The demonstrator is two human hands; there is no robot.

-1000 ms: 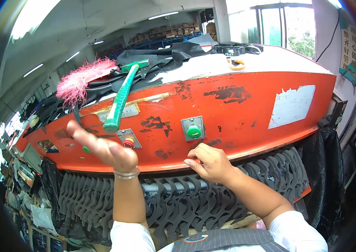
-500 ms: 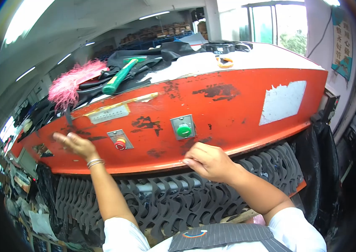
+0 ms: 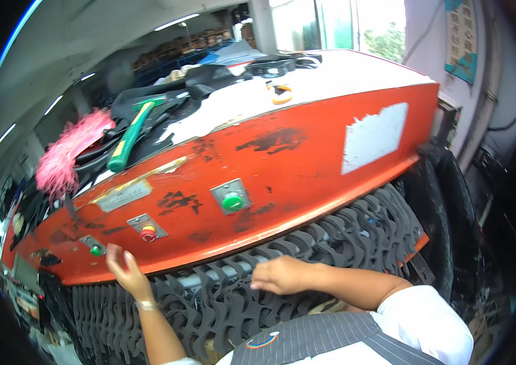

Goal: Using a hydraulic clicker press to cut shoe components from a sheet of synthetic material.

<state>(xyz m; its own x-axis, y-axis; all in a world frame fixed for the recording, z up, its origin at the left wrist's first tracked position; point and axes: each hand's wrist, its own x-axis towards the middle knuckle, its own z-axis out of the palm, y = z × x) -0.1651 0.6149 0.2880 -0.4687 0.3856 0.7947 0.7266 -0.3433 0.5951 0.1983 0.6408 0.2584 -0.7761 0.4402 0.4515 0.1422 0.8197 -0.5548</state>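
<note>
Head view, from the left: a pink fringed bundle (image 3: 66,155) lies on the worktop (image 3: 343,72), draped over its near edge. Below it, on the red front panel (image 3: 319,155), sits a small green button (image 3: 96,250). Just to its right is the left hand (image 3: 129,277), its grip apart, fingers raised and slightly spread. Farther back, a green-handled hammer (image 3: 129,137) rests on dark material (image 3: 209,79), handle end toward the near edge. Next come a red knob (image 3: 148,233) and a larger green button (image 3: 231,202), both on metal plates. Nearer, below the larger button, is the right hand (image 3: 282,275), its grip together, fingers curled inward, in front of curved grey pieces (image 3: 355,234) ranged in rows below the panel. An orange ring (image 3: 281,94) lies on the worktop; farther right, a torn white sheet (image 3: 375,139) covers part of the panel, and black plastic (image 3: 443,201) hangs beyond.
</note>
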